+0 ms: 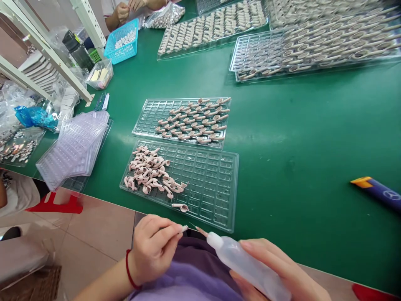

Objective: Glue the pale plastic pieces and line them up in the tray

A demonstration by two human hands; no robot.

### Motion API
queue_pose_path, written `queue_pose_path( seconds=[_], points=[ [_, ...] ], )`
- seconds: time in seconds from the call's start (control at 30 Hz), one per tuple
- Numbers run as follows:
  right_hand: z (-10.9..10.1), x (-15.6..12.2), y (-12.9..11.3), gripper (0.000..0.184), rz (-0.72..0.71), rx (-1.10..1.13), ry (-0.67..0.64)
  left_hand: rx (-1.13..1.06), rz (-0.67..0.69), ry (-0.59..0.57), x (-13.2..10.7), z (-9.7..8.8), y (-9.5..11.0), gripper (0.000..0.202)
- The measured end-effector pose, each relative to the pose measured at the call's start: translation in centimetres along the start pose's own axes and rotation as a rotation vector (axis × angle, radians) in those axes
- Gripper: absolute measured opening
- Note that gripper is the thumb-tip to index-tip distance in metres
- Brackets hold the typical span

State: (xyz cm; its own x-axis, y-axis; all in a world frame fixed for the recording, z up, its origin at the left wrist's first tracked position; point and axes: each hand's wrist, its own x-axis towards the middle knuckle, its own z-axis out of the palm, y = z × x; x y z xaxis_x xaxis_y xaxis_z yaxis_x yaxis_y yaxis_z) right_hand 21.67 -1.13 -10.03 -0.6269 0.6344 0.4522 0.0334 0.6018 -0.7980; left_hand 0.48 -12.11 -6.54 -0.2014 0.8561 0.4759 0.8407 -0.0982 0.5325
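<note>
Low in the head view, my left hand [155,246] is closed, pinching a small pale piece [184,228] between thumb and fingers; most of it is hidden. My right hand [278,263] is wrapped round a translucent white squeeze bottle [250,263], tilted so its thin nozzle [201,231] points at that piece, with a small gap between them. Just beyond lies a clear plastic tray [216,188] with a heap of pinkish spoon-like parts [148,171] on its left. One such part [181,207] lies apart near its front edge. Behind, another clear tray [148,115] carries similar parts [200,121] in slanted rows.
On the green table [297,125], filled trays [216,25] stand at the back. To the left are stacked empty trays [77,142], a blue basket [122,44], a clear box [100,74] and a shelf post. A blue-and-yellow tube [380,192] lies right. Another person's hands [127,10] work behind.
</note>
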Motion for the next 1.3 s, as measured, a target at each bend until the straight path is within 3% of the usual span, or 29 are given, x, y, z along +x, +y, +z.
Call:
queue_pose_path(
  seconds=[0.1,0.17,0.27,0.33,0.67,0.87,1.1,1.3],
  points=[
    [1.1,-0.5,-0.3,0.052,0.030,-0.051,0.045,-0.271,-0.315,-0.036,-0.8,0.5,1.5,0.019],
    [2.0,-0.3,-0.6,0.052,-0.003,-0.077,0.042,-0.469,-0.645,-0.113,-1.3,1.0,2.2,0.012],
    [3.1,0.3,-0.9,0.053,-0.077,-0.144,0.064,-0.783,-1.149,-0.181,-1.7,1.9,2.4,0.024],
    [3.6,0.7,-0.9,0.052,-0.126,-0.177,0.085,-0.941,-1.301,-0.160,-1.9,2.5,2.2,0.032],
    [4.3,0.1,0.0,0.049,-0.170,-0.238,0.117,-1.053,-1.413,-0.040,-1.5,3.6,1.9,0.036],
    [4.5,0.0,0.1,0.050,-0.161,-0.247,0.129,-1.057,-1.402,-0.023,-1.2,3.8,1.9,0.035],
    [4.7,0.3,-0.1,0.037,-0.182,-0.233,0.149,-1.094,-1.408,0.033,-1.0,3.9,2.3,0.034],
    [4.8,0.2,-0.2,0.043,-0.158,-0.241,0.157,-1.119,-1.413,0.069,-0.5,4.2,2.4,0.033]
  ],
)
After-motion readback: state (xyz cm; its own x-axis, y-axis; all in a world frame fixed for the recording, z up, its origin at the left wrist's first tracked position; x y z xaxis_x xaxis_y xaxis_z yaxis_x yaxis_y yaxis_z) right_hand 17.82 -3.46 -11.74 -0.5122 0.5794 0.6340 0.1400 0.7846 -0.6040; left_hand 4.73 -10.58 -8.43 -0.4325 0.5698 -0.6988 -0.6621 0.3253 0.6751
